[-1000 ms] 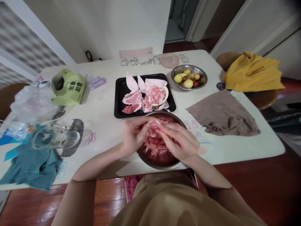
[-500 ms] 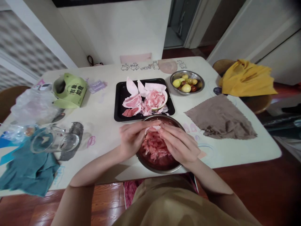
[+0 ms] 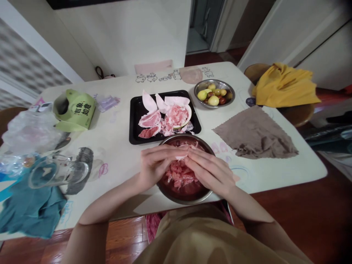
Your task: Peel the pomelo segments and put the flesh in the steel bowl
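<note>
Both my hands meet over a steel bowl [image 3: 189, 200] at the table's near edge. My left hand [image 3: 155, 161] and my right hand [image 3: 211, 167] are closed on a pomelo segment [image 3: 182, 157], whose whitish membrane shows between my fingertips; most of it is hidden. Under them, loose red pomelo flesh [image 3: 181, 174] fills the middle of the bowl. Just behind stands a black tray [image 3: 134, 126] holding thick pieces of peel [image 3: 149, 101], two unpeeled segments [image 3: 150, 124] and a heap of pale pink membrane scraps [image 3: 176, 116] in a peel cup.
A small steel bowl of mixed fruit [image 3: 213, 96] stands at the back right, near a grey-brown cloth [image 3: 258, 134]. Leftward are a green paper bag [image 3: 79, 110], a clear plastic bag [image 3: 31, 128], a glass jug [image 3: 59, 172] and a teal cloth [image 3: 33, 205].
My fingers have shifted slightly over the segment, and my right hand lies a little flatter. The camera view has moved slightly; the other things stay in place.
</note>
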Demonstrator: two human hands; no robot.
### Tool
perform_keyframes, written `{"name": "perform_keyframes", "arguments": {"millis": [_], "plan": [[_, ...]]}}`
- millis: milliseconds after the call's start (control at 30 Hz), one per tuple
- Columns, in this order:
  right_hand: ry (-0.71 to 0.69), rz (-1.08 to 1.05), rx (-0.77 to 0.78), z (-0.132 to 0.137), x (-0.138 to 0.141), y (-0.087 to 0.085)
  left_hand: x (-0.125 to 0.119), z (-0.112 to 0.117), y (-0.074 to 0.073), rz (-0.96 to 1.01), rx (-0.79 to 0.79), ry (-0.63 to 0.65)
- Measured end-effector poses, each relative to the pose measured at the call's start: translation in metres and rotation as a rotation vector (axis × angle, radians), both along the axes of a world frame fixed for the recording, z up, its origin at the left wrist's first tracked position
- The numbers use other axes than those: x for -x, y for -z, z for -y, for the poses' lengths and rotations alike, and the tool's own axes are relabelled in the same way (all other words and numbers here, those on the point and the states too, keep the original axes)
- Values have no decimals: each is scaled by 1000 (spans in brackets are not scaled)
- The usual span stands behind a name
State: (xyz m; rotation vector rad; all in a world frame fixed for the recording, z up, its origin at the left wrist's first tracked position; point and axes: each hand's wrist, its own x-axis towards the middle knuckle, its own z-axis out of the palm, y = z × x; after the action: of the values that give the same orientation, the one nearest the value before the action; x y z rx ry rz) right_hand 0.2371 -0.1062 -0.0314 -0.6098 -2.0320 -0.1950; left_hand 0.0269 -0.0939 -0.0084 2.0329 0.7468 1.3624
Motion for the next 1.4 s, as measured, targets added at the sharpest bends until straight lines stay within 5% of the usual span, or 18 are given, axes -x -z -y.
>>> {"name": "perform_keyframes", "arguments": {"millis": [367,667,967,1133,1400], "plan": [[-27,-40,70,4,-2,6,-9,5,2,103,206,-170],[-74,-299,102,-4,10,1,-13,0,-3,342,577,-133],[-85,-370,128,-14,10,3,-10,-17,1,392,657,-145],[-26,-416,225,-44,16,-4,-7,-47,11,481,649,-210],[23,-613,499,-130,37,-11,-5,-126,15,660,715,-249]]}}
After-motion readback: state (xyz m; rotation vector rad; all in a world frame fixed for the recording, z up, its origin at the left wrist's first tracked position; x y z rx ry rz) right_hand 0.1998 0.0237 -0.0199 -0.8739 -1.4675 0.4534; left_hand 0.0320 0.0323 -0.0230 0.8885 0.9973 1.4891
